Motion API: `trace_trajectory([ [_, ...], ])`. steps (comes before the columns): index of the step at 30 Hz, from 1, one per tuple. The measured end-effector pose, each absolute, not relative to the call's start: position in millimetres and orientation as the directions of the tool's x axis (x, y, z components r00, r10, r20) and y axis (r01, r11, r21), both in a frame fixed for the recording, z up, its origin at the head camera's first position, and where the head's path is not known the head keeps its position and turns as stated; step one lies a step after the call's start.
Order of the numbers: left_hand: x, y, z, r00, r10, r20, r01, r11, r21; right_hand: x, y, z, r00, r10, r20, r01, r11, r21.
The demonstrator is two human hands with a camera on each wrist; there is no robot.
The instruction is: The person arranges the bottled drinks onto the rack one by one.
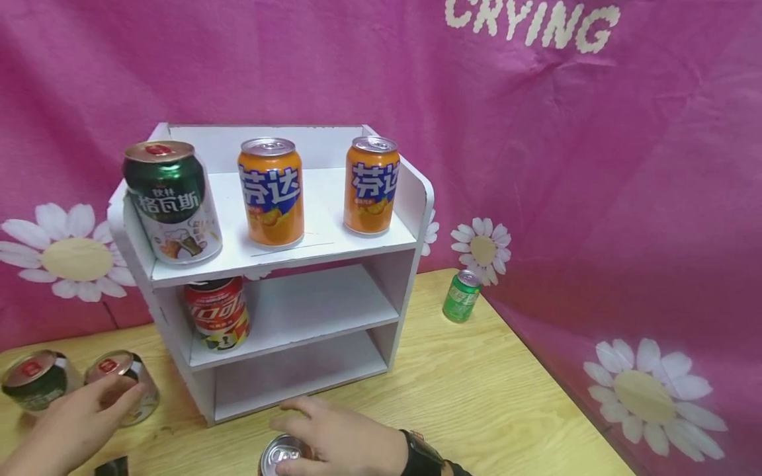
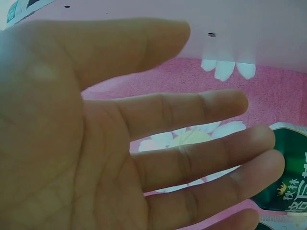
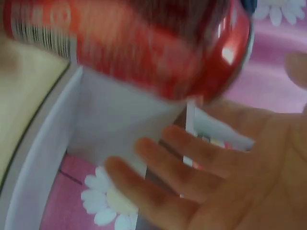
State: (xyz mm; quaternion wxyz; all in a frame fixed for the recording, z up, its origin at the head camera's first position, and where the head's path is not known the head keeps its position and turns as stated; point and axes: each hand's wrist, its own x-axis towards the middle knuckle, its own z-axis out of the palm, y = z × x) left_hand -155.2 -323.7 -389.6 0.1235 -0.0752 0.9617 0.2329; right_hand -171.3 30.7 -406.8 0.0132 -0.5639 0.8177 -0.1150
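My left hand (image 1: 80, 420) reaches over the table, its thumb and fingertips overlapping the nearer of two green-and-white kvass cans. That can (image 1: 145, 390) stands upright, and the other kvass can (image 1: 37, 383) is just left of it. In the left wrist view the fingers (image 2: 192, 112) are spread, with nothing in the palm. My right hand (image 1: 351, 436) is beside a red can (image 1: 282, 453) at the bottom of the head view. The right wrist view has the red can (image 3: 144, 52) blurred, past loosely extended fingers (image 3: 163, 167) that are not wrapped round it.
A white three-level shelf (image 1: 333, 248) stands on the wooden table (image 1: 476, 410). On its top are a kvass can (image 1: 172, 205) and two orange Fanta cans (image 1: 272, 195). A red cola can (image 1: 219, 314) is on the middle level. A green can (image 1: 461, 297) stands right of the shelf.
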Motion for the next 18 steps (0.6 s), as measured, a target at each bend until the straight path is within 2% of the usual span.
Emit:
trace_trajectory([
  [5,-156,-323,-390,-0.957,-0.110,-0.268,-0.222,0.872,0.436,-163,26,-415,-0.360,-0.933,-0.018,-0.914,0.357,-0.193],
  [8,-157,-323,-390,-0.957,-0.116,-0.265,-0.226,0.873,0.433,-159,19,-419,-0.377,-0.926,-0.037,-0.903,0.376,-0.210],
  [12,-157,-322,-390,-0.956,-0.107,-0.272,-0.221,0.873,0.435,-151,10,-426,-0.408,-0.912,0.040,-0.908,0.401,-0.126],
  [15,-157,-320,-390,-0.954,-0.099,-0.283,-0.220,0.873,0.435,-144,5,-430,-0.468,-0.878,0.096,-0.883,0.466,-0.051],
  [18,-157,-317,-388,-0.953,-0.088,-0.290,-0.214,0.871,0.442,-139,3,-433,-0.524,-0.843,0.124,-0.851,0.524,-0.032],
])
